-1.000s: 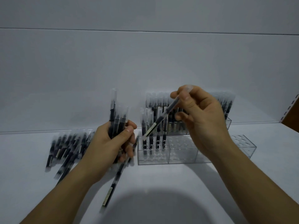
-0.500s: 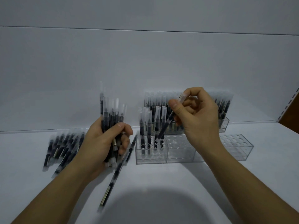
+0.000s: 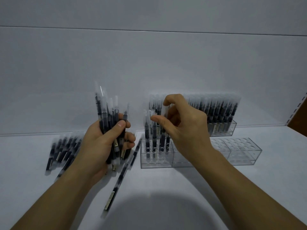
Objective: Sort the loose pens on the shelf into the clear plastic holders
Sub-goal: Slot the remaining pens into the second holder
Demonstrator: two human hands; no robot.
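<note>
My left hand (image 3: 99, 146) grips a bundle of black pens with clear caps (image 3: 108, 117), held upright left of the holders. My right hand (image 3: 187, 130) hovers over the front clear plastic holder (image 3: 156, 161). Thumb and fingers pinch the cap of one pen (image 3: 163, 138), which stands upright with its lower end in a hole of that holder. Three other pens stand beside it in the same row. A pile of loose pens (image 3: 63, 150) lies on the white shelf behind my left wrist, and one more loose pen (image 3: 119, 178) lies slanted beside my left forearm.
A back holder (image 3: 230, 128) packed with several upright pens stands against the rear wall. Further clear holders (image 3: 240, 151) with bare holes continue the front row to the right. A brown upright (image 3: 299, 128) borders the shelf at far right.
My right hand has swung the pen from a slant to upright and lowered it into the front holder. My left hand has lifted its bundle slightly.
</note>
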